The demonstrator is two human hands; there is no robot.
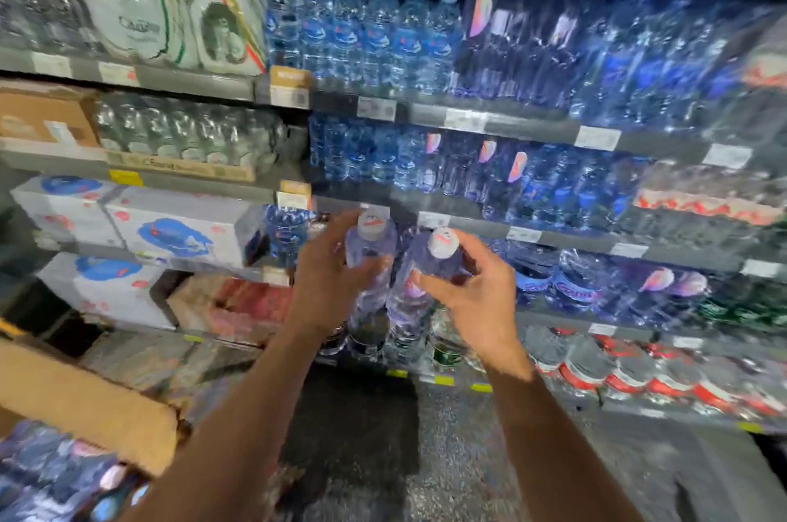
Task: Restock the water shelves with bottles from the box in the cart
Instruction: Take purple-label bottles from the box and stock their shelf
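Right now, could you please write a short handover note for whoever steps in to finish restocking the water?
Left hand grips one water bottle by its upper part; right hand grips a second bottle near the neck. Both bottles are held upright, side by side, in front of the shelves, not yet placed. The cardboard box at lower left holds more bottles. Left to do: shelve these two, then the rest.

Dark shelf gap (336,219) ahead — packed bottles (532,185) flank it.
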